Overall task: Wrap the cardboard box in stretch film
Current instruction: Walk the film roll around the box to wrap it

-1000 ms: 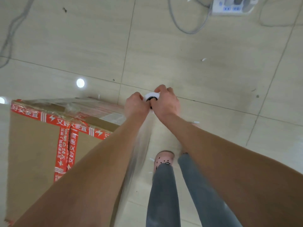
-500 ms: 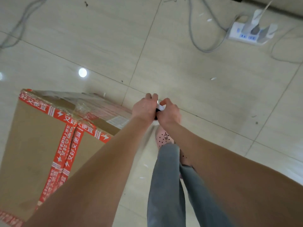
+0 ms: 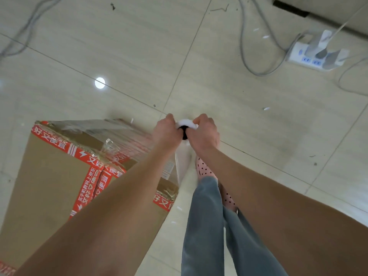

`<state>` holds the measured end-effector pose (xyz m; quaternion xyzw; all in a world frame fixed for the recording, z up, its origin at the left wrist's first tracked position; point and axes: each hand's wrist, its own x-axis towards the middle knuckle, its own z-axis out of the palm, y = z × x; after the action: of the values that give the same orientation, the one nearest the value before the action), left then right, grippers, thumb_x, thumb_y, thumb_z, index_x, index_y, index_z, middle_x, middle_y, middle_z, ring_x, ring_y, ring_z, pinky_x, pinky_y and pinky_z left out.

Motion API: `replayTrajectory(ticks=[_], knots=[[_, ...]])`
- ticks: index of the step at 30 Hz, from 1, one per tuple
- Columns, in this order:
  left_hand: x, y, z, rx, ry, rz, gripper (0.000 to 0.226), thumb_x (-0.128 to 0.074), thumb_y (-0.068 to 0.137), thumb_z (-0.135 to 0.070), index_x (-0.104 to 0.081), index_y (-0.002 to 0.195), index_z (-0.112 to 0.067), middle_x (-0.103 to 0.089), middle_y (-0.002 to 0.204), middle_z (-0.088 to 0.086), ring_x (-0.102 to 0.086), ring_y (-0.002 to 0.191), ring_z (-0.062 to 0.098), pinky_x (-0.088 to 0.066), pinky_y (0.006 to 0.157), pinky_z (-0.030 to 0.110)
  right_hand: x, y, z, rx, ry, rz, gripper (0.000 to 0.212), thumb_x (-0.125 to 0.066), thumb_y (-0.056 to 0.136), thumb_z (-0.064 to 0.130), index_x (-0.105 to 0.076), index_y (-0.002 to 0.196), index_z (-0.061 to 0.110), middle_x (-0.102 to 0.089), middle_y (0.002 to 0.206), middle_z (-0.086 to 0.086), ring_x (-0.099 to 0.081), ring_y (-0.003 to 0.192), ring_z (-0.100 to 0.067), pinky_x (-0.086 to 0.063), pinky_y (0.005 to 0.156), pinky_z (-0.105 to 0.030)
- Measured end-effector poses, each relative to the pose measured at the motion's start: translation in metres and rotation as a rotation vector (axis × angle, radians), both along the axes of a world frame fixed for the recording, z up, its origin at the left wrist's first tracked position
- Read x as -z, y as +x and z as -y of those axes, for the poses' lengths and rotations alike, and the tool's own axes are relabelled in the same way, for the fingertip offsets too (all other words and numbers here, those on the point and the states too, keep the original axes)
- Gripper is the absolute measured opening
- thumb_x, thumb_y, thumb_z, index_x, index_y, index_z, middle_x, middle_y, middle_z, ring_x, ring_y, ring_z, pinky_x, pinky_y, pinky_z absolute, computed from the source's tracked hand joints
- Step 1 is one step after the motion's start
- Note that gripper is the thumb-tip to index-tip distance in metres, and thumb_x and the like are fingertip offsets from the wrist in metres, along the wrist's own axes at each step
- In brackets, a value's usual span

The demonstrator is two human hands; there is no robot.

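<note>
Pale glossy floor tiles [image 3: 139,46] spread out on all sides, with open room ahead and to the right of the person's grey trouser legs [image 3: 205,226] and pink dotted shoe [image 3: 203,168]. Nearest on the left stands the cardboard box [image 3: 45,186], sealed with red printed tape [image 3: 87,188], its far top edge already covered in clear film. Just beyond its right corner, the left hand [image 3: 165,132] and right hand [image 3: 205,134] are both closed around the upright stretch film roll [image 3: 186,124], one on each side, film trailing down below it. Farther off, at the upper right, a white power strip [image 3: 316,54] and grey cables [image 3: 247,56] lie on the tiles.
</note>
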<state>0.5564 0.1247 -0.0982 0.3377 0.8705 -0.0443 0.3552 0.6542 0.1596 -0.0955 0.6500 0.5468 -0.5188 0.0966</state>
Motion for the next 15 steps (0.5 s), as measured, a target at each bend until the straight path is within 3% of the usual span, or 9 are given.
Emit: replayTrajectory(ticks=[3,5,8,13,15], knots=[[-0.001,-0.013,0.002,-0.369,-0.019,0.030,0.019,-0.057,0.088,-0.024,-0.049,0.095,-0.008,-0.051,0.087,0.004,-0.046,0.078,0.022,-0.028,0.053,0.028,0.001,-0.021,-0.001,0.111,-0.143,-0.042,0.053,-0.060,0.084,0.025,-0.040,0.133,0.025,-0.054,0.112,-0.004,-0.059,0.091,-0.024,-0.045,0.070,-0.031],[0.002,-0.019,0.004,-0.426,-0.052,0.052,0.024,-0.057,0.088,-0.029,-0.050,0.096,-0.008,-0.055,0.088,0.004,-0.052,0.081,0.023,-0.033,0.055,0.029,0.004,-0.034,0.001,0.226,-0.214,-0.098,0.053,-0.058,0.083,0.019,-0.042,0.132,0.026,-0.057,0.105,-0.003,-0.064,0.089,-0.024,-0.054,0.076,-0.036],[0.008,-0.034,0.004,-0.375,-0.128,0.136,0.035,-0.059,0.085,-0.035,-0.053,0.100,-0.004,-0.066,0.091,0.010,-0.067,0.083,0.028,-0.054,0.071,0.036,0.007,-0.043,0.003,0.351,-0.221,-0.124,0.046,-0.057,0.082,0.010,-0.049,0.126,0.024,-0.051,0.100,0.001,-0.064,0.089,-0.025,-0.057,0.080,-0.042],[0.007,-0.049,-0.012,0.056,-0.121,0.063,0.038,-0.056,0.087,-0.017,-0.049,0.124,-0.014,-0.064,0.105,0.010,-0.062,0.097,0.028,-0.051,0.075,0.035,0.007,-0.050,0.007,0.302,-0.223,-0.120,0.040,-0.054,0.083,0.009,-0.055,0.120,0.026,-0.061,0.100,-0.003,-0.065,0.083,-0.023,-0.057,0.073,-0.035],[0.009,-0.050,-0.017,0.142,-0.120,0.065,0.027,-0.051,0.087,-0.013,-0.060,0.112,-0.018,-0.066,0.099,0.007,-0.063,0.099,0.027,-0.050,0.073,0.032,0.007,-0.052,0.004,0.221,-0.177,-0.126,0.036,-0.053,0.085,0.012,-0.056,0.118,0.027,-0.059,0.096,0.000,-0.063,0.084,-0.022,-0.052,0.068,-0.030]])
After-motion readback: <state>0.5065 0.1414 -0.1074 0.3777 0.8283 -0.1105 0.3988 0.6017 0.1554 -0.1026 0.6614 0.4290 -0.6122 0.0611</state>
